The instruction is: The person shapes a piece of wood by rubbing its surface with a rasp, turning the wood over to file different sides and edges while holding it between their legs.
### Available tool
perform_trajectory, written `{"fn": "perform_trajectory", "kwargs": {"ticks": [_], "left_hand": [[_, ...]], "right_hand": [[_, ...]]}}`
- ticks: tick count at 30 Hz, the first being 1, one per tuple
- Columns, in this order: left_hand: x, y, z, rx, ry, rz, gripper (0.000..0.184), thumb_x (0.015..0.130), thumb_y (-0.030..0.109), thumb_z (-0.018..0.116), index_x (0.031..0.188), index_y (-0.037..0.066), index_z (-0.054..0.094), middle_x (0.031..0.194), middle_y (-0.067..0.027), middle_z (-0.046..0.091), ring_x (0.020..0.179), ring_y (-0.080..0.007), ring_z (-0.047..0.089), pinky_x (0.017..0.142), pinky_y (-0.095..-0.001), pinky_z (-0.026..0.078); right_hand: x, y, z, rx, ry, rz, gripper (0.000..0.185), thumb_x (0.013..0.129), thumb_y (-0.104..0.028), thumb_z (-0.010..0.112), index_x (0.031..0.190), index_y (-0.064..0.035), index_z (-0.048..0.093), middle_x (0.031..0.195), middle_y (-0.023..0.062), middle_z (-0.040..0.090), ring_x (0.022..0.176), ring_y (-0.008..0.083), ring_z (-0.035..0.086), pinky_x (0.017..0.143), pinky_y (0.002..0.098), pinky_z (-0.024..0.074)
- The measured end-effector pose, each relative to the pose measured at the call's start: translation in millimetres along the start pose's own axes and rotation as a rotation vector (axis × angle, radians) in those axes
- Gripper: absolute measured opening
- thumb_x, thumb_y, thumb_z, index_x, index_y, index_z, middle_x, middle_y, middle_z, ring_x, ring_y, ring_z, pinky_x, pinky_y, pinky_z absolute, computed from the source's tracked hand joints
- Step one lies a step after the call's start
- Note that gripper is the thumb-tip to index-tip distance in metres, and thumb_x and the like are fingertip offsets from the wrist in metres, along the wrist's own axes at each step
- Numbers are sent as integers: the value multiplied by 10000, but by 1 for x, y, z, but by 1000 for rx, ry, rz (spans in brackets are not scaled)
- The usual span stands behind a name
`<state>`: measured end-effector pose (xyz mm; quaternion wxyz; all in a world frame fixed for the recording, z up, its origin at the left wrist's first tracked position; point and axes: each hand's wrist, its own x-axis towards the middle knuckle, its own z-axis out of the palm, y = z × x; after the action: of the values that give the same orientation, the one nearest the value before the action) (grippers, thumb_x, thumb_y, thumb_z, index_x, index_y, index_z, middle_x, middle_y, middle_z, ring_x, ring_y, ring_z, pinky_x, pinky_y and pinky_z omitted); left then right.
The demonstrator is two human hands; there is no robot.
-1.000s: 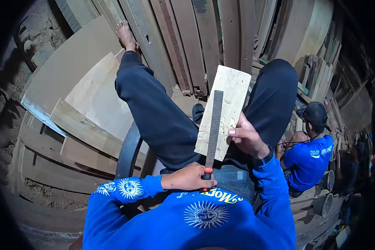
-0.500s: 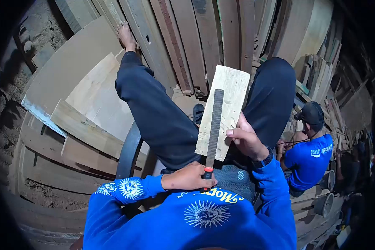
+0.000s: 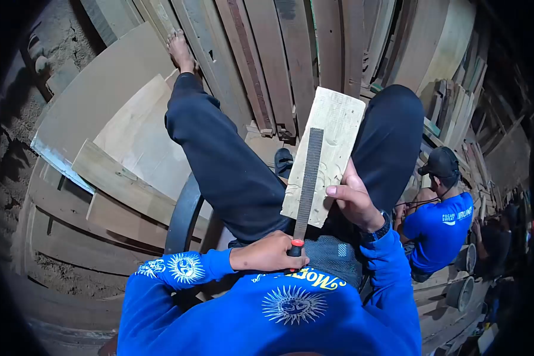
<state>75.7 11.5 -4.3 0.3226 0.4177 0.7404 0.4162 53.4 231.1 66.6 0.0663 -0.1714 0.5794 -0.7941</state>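
Observation:
My left hand [image 3: 268,251] is closed around the black and red handle of a rasp [image 3: 310,178], low in front of my shirt. The long, toothed blade points up and lies over the face of a pale wooden block [image 3: 341,124]. My right hand [image 3: 360,203] grips the block by its lower right edge, thumb on the face and the other fingers mostly hidden behind it. The block is tilted, its top leaning right between my knees. Curved marks show on its face beside the blade.
Long planks [image 3: 267,65] stretch out ahead of my feet. Thin boards [image 3: 130,142] are stacked on the left. At the right a co-worker in a blue shirt [image 3: 439,219] sits near buckets [image 3: 460,292] and scrap wood.
The wooden block has tilted a little further right and shifted slightly up, with my right hand on it. The rasp blade has swung slightly right too.

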Motion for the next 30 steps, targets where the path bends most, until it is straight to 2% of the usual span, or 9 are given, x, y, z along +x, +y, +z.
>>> {"fn": "perform_trajectory", "kwargs": {"ticks": [6, 8, 12, 14, 15, 22, 24, 26, 30], "left_hand": [[-3, 12, -3, -53, 3, -63, 255, 912, 275, 654, 975, 34, 707, 812, -89, 691, 787, -178, 667, 737, -312, 515], [-3, 6, 0, -25, -13, -87, 260, 912, 280, 653, 988, 38, 706, 835, -90, 694, 822, -184, 666, 764, -317, 512], [-2, 7, -2, -49, -39, -71, 262, 900, 247, 659, 917, -12, 702, 776, -116, 688, 711, -206, 673, 705, -311, 520], [0, 4, 1, -48, -13, -2, 264, 892, 230, 664, 885, -32, 698, 756, -130, 687, 678, -214, 679, 679, -310, 522], [0, 2, 1, -8, -19, -12, 261, 891, 226, 666, 886, -33, 698, 760, -132, 689, 688, -211, 680, 680, -311, 521], [-3, 9, -1, -70, -13, -60, 232, 904, 251, 652, 981, 38, 705, 791, -76, 693, 740, -182, 670, 709, -310, 518], [-4, 6, 2, -31, 31, 24, 234, 899, 248, 657, 996, 40, 701, 793, -78, 688, 762, -188, 670, 725, -314, 518], [-4, 11, -1, -37, 7, -80, 235, 893, 240, 658, 964, 20, 701, 784, -94, 688, 731, -204, 672, 715, -324, 522], [0, -2, 4, 54, 6, 43, 266, 888, 234, 656, 866, -28, 699, 744, -136, 681, 678, -236, 681, 671, -328, 521]], "right_hand": [[3, 13, 6, -149, -224, 70, 932, 813, -115, 654, 1537, -7, 77, 1528, 131, 265, 1428, 220, 223, 1173, 353, 138], [2, 13, 4, -130, -214, 81, 922, 813, -100, 648, 1535, -7, 82, 1514, 139, 290, 1415, 224, 254, 1166, 357, 170], [-3, 0, 8, -9, -39, 29, 903, 812, -129, 643, 1524, -1, 103, 1468, 153, 351, 1366, 231, 351, 1134, 358, 251], [-3, 5, 2, -5, 26, -77, 905, 809, -134, 641, 1520, -3, 98, 1456, 158, 366, 1358, 233, 367, 1130, 355, 259], [-5, 3, 2, 19, 46, -42, 910, 804, -126, 640, 1520, -4, 92, 1456, 155, 369, 1357, 231, 366, 1129, 353, 259], [-1, 17, 8, -168, -187, 34, 926, 802, -125, 659, 1529, -2, 99, 1490, 139, 323, 1399, 233, 288, 1148, 364, 212], [0, 18, 8, -154, -220, 53, 935, 809, -125, 657, 1535, -5, 80, 1493, 136, 317, 1396, 228, 292, 1147, 358, 213], [-2, 7, 9, -94, -156, 78, 938, 811, -126, 655, 1536, -5, 71, 1489, 136, 326, 1389, 230, 309, 1145, 352, 218], [-6, -1, 4, -1, 18, -23, 880, 813, -98, 624, 1520, -12, 109, 1453, 151, 376, 1341, 232, 390, 1123, 356, 280]]}}
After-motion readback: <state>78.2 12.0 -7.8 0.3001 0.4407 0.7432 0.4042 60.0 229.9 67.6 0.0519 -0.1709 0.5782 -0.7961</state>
